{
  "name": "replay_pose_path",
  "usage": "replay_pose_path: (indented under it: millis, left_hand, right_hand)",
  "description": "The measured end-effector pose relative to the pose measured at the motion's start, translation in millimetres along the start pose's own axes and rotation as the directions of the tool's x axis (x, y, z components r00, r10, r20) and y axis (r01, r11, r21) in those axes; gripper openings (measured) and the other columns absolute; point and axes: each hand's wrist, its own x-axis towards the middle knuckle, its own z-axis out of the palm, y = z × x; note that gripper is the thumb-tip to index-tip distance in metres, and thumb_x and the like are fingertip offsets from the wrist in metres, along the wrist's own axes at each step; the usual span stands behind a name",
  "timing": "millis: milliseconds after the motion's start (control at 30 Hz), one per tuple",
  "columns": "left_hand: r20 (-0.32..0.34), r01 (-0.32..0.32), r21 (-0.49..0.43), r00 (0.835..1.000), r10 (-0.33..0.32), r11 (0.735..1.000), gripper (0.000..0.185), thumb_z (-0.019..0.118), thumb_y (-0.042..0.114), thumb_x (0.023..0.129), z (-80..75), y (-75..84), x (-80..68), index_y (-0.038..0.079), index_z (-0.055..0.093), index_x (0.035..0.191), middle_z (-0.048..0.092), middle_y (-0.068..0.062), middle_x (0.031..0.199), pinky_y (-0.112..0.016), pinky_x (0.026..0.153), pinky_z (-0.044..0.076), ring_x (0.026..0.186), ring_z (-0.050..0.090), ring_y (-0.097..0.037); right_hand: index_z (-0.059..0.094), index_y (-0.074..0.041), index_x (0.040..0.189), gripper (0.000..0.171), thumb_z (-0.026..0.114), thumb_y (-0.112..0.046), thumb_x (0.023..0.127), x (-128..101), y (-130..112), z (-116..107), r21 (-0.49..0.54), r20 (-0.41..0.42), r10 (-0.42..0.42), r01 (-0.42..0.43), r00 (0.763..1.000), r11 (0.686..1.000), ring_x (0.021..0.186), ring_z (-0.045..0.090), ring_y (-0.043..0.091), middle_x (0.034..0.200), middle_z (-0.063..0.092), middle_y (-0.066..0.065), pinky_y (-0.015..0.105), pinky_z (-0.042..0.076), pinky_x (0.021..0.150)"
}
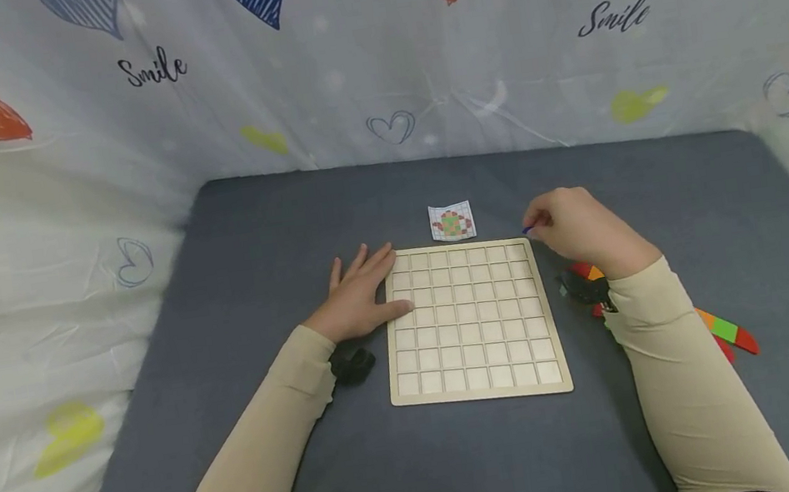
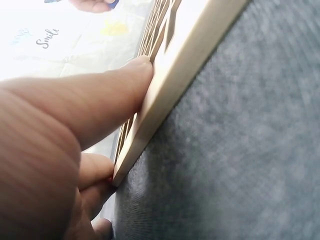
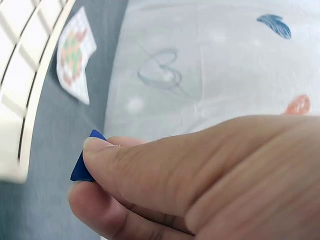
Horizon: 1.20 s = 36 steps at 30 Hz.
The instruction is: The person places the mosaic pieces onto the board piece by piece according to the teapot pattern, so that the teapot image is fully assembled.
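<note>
A square wooden grid board [image 1: 482,393] lies on the grey cloth, its square cells bare. My left hand [image 1: 360,297] rests on its left edge with fingers spread and straight, one fingertip at the far left corner. In the left wrist view the thumb [image 2: 110,95] lies over the board's rim [image 2: 165,85]. Just off the far right corner, my right hand [image 1: 581,228] pinches a small blue tile [image 3: 82,169] between thumb and fingers. Part of the tile is hidden by the thumb. A small paper card [image 1: 452,223] with a red and green gridded picture lies behind the board.
Rows of red, orange and green tiles [image 1: 726,329] lie to the right of the board, partly hidden under my right forearm. A white curtain [image 1: 331,61] printed with hearts and "Smile" hangs behind the table and along its left side.
</note>
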Motion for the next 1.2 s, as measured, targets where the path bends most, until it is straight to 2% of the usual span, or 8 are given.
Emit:
replay_pose_path:
  millis: [167,367,533,833,1033,1200]
  left_hand:
    - [0.020,0.002,0.004,1.000,-0.002,1.000,0.094,0.065,0.056,0.101,-0.9,-0.1,-0.1,0.016,0.016,0.170,0.005,0.000,0.178,-0.061,0.123,-0.022,0.163,-0.010,-0.030]
    - [0.017,0.011,0.005,1.000,-0.011,1.000,0.095,0.067,0.055,0.101,-1.4,0.4,-1.0,0.016,0.015,0.170,0.006,0.001,0.178,-0.060,0.124,-0.022,0.163,-0.010,-0.029]
    - [0.017,0.024,0.002,1.000,-0.024,1.000,0.095,0.066,0.055,0.101,-0.6,0.2,-1.0,0.016,0.015,0.170,0.005,0.001,0.177,-0.059,0.124,-0.023,0.163,-0.011,-0.028]
    - [0.023,0.016,0.005,1.000,-0.016,1.000,0.094,0.064,0.057,0.101,3.4,-1.2,1.4,0.017,0.014,0.171,0.004,0.001,0.177,-0.058,0.124,-0.024,0.163,-0.011,-0.028]
    - [0.010,0.023,0.013,1.000,-0.023,1.000,0.094,0.064,0.057,0.101,4.3,-2.3,2.5,0.018,0.015,0.170,0.005,0.002,0.177,-0.057,0.124,-0.023,0.163,-0.010,-0.027]
    - [0.003,0.033,0.019,0.999,-0.033,0.999,0.094,0.064,0.058,0.101,2.7,-3.7,2.0,0.019,0.015,0.170,0.005,0.003,0.177,-0.056,0.124,-0.023,0.163,-0.010,-0.026]
  right_hand:
    - [0.077,0.003,0.114,0.021,0.061,-0.004,0.103,13,-13,12,0.014,0.030,-0.032,0.031,0.999,0.999,0.092,0.068,0.031,0.112,0.074,0.021,0.048,0.055,0.082]
    - [0.077,0.002,0.111,0.016,0.066,-0.001,0.100,25,-26,29,0.063,0.039,-0.075,0.073,0.996,0.995,0.098,0.070,0.032,0.109,0.075,0.019,0.048,0.057,0.085]
    - [0.077,0.000,0.110,0.016,0.065,0.001,0.100,32,-35,43,0.041,0.045,-0.127,0.125,0.991,0.991,0.096,0.070,0.029,0.108,0.075,0.016,0.046,0.058,0.086]
    - [0.078,-0.005,0.105,0.010,0.070,-0.005,0.099,39,-41,66,0.033,0.066,-0.113,0.111,0.991,0.993,0.088,0.069,0.024,0.098,0.076,0.008,0.041,0.057,0.083]
    - [0.080,-0.006,0.102,0.011,0.070,-0.003,0.100,43,-41,75,0.018,0.044,-0.162,0.161,0.986,0.987,0.085,0.069,0.022,0.095,0.076,0.008,0.040,0.057,0.079]
    - [0.081,-0.006,0.099,0.011,0.071,-0.002,0.099,48,-41,79,0.019,0.025,-0.206,0.206,0.978,0.978,0.087,0.070,0.022,0.094,0.077,0.007,0.041,0.058,0.082]
